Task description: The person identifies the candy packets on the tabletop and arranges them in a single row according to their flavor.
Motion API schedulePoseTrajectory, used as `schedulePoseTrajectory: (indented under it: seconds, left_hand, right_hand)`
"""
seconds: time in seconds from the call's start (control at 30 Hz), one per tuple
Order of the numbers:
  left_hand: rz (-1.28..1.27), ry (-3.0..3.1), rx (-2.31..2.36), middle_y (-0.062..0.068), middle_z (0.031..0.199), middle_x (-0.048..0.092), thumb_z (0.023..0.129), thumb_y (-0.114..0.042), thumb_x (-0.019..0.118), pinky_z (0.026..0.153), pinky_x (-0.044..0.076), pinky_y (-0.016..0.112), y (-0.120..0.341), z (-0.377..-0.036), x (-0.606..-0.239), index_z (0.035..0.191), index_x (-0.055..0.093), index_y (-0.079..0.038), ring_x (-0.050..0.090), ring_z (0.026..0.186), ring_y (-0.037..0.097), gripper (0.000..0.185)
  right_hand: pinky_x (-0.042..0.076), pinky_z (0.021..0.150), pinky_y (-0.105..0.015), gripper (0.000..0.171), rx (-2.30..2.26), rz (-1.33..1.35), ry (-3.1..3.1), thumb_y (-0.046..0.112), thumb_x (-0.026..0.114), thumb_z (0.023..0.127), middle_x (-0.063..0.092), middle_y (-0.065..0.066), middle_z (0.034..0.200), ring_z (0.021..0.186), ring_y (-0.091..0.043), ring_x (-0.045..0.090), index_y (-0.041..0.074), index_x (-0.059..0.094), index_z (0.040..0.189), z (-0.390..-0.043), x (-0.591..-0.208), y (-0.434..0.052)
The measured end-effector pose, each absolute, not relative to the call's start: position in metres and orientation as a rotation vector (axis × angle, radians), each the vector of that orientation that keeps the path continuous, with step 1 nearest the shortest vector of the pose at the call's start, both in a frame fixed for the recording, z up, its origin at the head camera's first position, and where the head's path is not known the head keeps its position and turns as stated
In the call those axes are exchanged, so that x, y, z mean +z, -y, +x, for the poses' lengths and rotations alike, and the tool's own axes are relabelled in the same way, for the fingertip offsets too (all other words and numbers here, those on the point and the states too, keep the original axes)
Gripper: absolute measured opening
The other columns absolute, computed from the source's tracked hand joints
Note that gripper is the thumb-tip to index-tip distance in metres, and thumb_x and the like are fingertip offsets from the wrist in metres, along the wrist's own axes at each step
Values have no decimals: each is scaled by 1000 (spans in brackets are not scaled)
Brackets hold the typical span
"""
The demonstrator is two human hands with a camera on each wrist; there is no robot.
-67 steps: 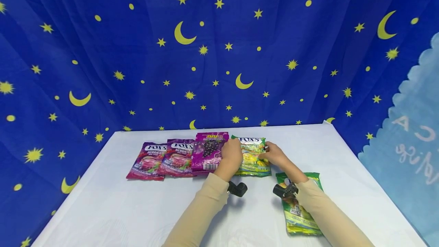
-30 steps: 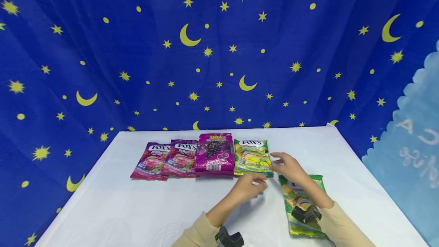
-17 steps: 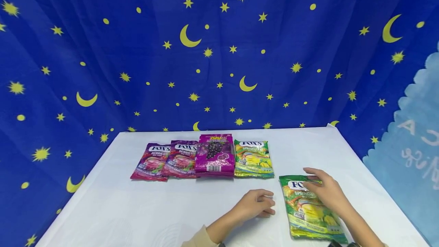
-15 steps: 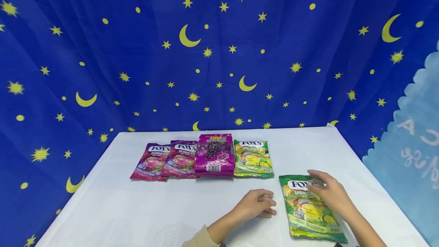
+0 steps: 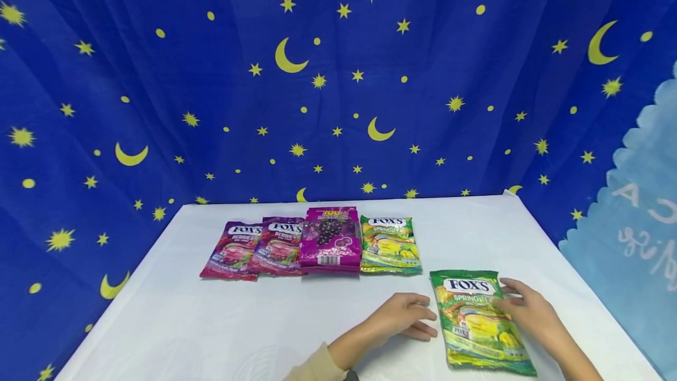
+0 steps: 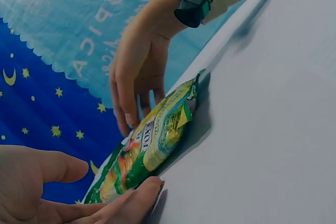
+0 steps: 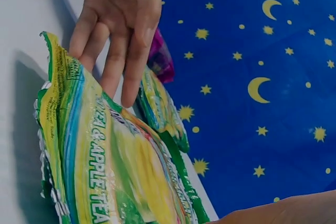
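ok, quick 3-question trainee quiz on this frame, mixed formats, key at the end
1. True or false: the right hand rests on the near green Fox's pack.
2. Multiple choice: how many packs lie in the back row on the white table? A) three B) four C) five
3. Fill in: the left hand lies on the table beside the near pack's ____ edge.

Key: 1 true. 2 B: two berry packs, one magenta grape pack, one far green pack. 3 left; its fingertips are at that edge, with no grip on the pack.
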State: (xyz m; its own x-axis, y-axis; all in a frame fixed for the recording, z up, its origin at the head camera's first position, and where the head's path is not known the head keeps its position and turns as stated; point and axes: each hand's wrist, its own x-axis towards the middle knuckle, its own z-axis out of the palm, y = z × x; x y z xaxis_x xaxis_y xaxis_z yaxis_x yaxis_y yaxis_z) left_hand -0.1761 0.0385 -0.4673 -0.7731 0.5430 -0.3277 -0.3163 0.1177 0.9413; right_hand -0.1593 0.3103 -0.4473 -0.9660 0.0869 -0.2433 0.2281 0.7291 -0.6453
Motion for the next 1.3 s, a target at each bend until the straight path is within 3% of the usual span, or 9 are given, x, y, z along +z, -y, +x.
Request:
schedulePoseTrajectory:
  seconds: [0.23,0.47,0.8,1.0,1.3]
  left_hand:
    - [186,-1691,1754,12,96,69,93,-8,57,70,58,33,-45,-178,-471,130,50,11,70,84,33,42]
    - [187,-1710,1741,10,91,68,93,-7,57,69,59,34,-46,-178,-472,126,56,9,70,81,30,37]
    - [226,-1767,1745,12,90,68,92,-6,58,65,59,35,-40,-176,-470,120,57,8,69,79,31,31]
    - [217,-1747,1770,14,88,70,90,-2,60,63,59,37,-31,-178,-471,114,55,1,70,79,34,24]
    - [231,-1755,1761,12,87,70,88,2,61,59,59,34,-20,-178,-475,111,53,-3,70,79,32,25]
  right_hand:
    - [41,89,-65,79,-1057,258,-2649,46,57,93,52,-33,120,116,-54,45,-17,36,136,-154,-451,-314]
    - [47,83,-53,76,-1171,271,-2597,40,61,93,58,-19,109,101,-36,57,-16,33,136,-150,-456,-313]
    - [52,80,-47,74,-1340,332,-2507,39,59,95,63,-14,108,92,-24,64,-10,29,140,-142,-469,-302]
    - [56,77,-40,77,-1512,397,-2398,40,60,94,64,-16,110,93,-26,66,-5,24,146,-138,-472,-290]
    - [56,81,-41,80,-1724,343,-2117,39,57,96,66,-20,112,97,-31,67,-11,19,146,-135,-475,-288]
